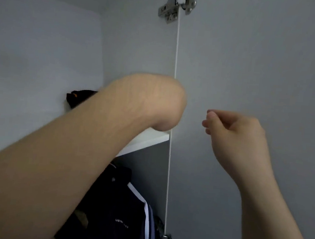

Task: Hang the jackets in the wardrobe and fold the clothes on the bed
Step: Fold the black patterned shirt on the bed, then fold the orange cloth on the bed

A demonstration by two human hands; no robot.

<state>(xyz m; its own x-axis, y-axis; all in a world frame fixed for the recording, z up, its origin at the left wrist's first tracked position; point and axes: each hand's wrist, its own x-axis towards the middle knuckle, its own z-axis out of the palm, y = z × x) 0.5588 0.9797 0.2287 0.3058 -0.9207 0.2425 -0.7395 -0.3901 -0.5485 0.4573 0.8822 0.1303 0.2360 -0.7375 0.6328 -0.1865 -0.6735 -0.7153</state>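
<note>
The left hand (pixel 168 110) bends away over the front edge of the wardrobe's white shelf (pixel 147 140), so only its wrist end shows and I cannot tell how its fingers lie; a black item (pixel 76 98) sits on that shelf just behind the forearm. The right hand (pixel 234 136) hangs in front of the open wardrobe door (pixel 254 61), fingers loosely curled and holding nothing. The dark jacket (pixel 124 212) with a white stripe hangs below the shelf, under the left forearm, well below and left of the right hand, touching neither hand.
</note>
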